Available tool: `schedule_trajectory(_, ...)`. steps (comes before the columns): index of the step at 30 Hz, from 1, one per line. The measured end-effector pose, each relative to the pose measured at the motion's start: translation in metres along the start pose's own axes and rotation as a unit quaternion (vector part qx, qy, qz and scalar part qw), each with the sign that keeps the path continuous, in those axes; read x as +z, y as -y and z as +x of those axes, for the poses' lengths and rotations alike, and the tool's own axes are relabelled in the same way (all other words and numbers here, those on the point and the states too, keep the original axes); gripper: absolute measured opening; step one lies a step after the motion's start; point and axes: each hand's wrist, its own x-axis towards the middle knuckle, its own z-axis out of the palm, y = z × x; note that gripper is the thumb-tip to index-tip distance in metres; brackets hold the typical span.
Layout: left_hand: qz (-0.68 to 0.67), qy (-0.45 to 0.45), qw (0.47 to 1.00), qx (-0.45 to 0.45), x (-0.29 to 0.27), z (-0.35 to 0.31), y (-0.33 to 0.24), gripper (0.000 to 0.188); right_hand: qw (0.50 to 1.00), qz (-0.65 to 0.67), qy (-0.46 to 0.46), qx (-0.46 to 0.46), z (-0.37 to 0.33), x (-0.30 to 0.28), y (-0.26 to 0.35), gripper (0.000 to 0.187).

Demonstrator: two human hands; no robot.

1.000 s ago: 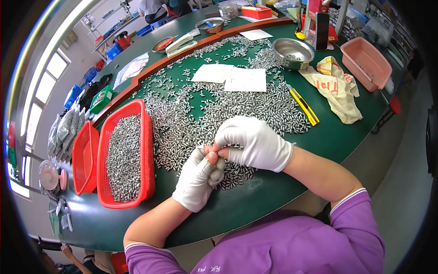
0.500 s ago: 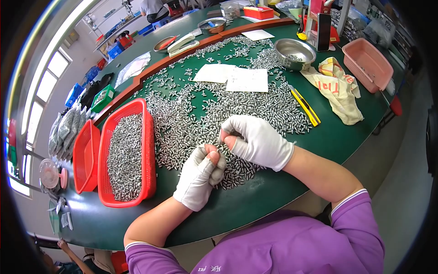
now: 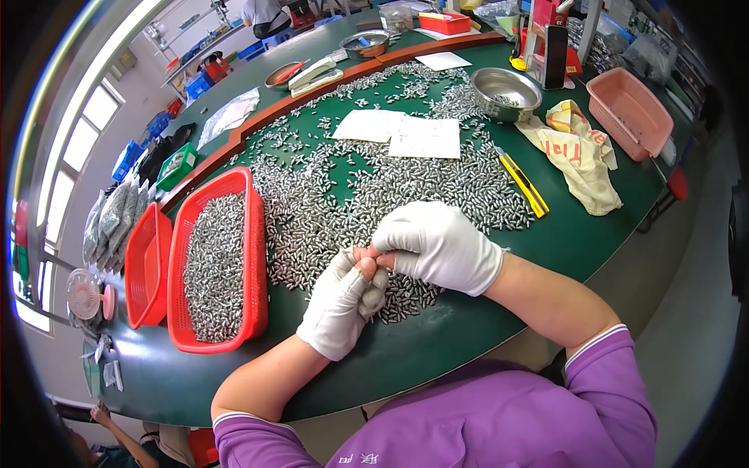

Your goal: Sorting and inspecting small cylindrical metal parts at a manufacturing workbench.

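Observation:
Both hands wear white gloves with bare fingertips and meet above a wide spread of small silvery metal parts [image 3: 406,191]. My left hand [image 3: 343,300] is closed in a pinch, thumb tip against the fingers. My right hand [image 3: 441,246] also pinches, its fingertips touching those of the left. Whatever lies between the fingertips is hidden or too small to make out. Left of the hands stands a red plastic basket [image 3: 256,265] heaped with the same kind of metal parts. Two sheets of white paper [image 3: 425,138] lie on the parts beyond my hands.
On the green table [image 3: 406,351], a yellow utility knife [image 3: 523,182] and a cream cloth [image 3: 581,168] lie to the right. Behind them stand a steel bowl [image 3: 505,92] and a pink basket [image 3: 632,109]. Another red basket [image 3: 148,269] sits far left; a wooden strip [image 3: 234,144] borders the parts.
My right hand has moved slightly down and left, bringing its fingertips against those of my left hand. The left hand has stayed nearly still.

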Motion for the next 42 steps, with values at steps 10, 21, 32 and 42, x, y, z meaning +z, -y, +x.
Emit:
schedule_trajectory(10, -0.029, -0.009, 0.999, -0.011, 0.0030, 0.0000, -0.0016, 0.020, 0.977, 0.044, -0.105, 0.178, -0.0044, 0.0034, 0.0018, 0.011)
schedule_trajectory(21, -0.030, 0.024, 0.999, -0.019, -0.0030, 0.0016, -0.0012, 0.021, 0.999, -0.010, -0.030, 0.034, -0.0019, 0.0030, 0.0003, 0.015)
schedule_trajectory(32, -0.036, 0.033, 0.998, -0.031, -0.0064, 0.0022, 0.0010, 0.019, 0.996, -0.048, -0.037, 0.060, -0.0023, 0.0022, 0.0033, 0.010)
schedule_trajectory(42, -0.040, 0.019, 0.999, -0.032, 0.0024, -0.0025, -0.0038, 0.022, 0.991, -0.034, -0.065, 0.111, -0.0015, 0.0005, 0.0029, 0.008)
